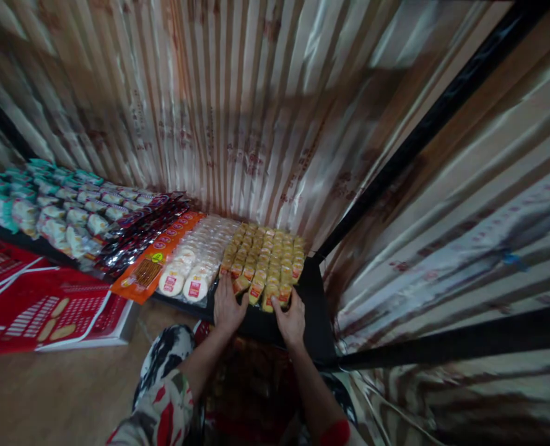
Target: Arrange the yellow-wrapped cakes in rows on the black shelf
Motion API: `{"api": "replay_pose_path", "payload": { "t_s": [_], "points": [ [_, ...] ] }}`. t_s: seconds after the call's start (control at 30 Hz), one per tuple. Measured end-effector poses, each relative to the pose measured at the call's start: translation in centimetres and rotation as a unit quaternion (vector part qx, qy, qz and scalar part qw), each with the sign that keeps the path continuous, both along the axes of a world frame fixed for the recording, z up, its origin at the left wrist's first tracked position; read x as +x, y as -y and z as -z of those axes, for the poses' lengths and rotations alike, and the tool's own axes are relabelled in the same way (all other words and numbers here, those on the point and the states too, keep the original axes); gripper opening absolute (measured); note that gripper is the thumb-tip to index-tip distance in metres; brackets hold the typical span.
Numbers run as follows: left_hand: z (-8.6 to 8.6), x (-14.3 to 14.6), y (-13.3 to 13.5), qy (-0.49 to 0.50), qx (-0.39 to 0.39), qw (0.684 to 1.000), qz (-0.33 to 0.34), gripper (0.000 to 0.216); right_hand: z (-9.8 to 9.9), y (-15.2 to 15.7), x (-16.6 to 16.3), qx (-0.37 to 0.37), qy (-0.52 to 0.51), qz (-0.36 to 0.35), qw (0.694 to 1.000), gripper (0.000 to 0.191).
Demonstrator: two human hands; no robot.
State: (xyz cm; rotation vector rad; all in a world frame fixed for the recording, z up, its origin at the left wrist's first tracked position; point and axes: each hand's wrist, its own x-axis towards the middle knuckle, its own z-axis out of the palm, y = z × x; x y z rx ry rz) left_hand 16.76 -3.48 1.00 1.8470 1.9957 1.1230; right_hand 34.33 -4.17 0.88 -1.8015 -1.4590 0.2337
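Both my hands rest at the front of several rows of small yellow-brown wrapped snack packets (268,257) on a black shelf (314,297). My left hand (227,308) lies with fingers stretched against the front packets on the left side of the rows. My right hand (291,320) touches the front packets on the right, fingers partly curled over one. Whether either hand grips a packet is hidden.
Left of the yellow packets lie round white packets (196,263), an orange pack (157,257), dark shiny packs (140,226) and teal-white packets (47,204). Red cartons (47,313) sit lower left on a wooden floor. Striped wrapped packs cover the walls behind and right.
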Motion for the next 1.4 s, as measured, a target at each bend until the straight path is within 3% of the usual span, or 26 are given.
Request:
{"api": "replay_pose_path", "payload": {
  "t_s": [0.27, 0.7, 1.2, 1.4],
  "points": [
    [-0.1, 0.1, -0.2, -0.016, -0.004, 1.0, -0.003, 0.076, -0.2, 0.0, -0.1, -0.017, -0.013, 0.016, 1.0, 0.083],
    [-0.1, -0.2, 0.2, -0.017, 0.038, 0.999, 0.009, 0.077, -0.1, 0.0, 0.0, 0.031, 0.001, -0.008, 1.0, 0.075],
    [0.3, -0.7, 0.9, -0.031, 0.088, 0.996, 0.0, 0.037, -0.3, 0.0, 0.1, 0.018, -0.029, -0.004, 0.999, 0.077],
    [0.3, -1.8, 0.6, 0.041, 0.117, 0.989, -0.083, 0.035, -0.1, 0.0, 0.1, 0.028, -0.023, 0.001, 0.999, 0.074]
  ]
}}
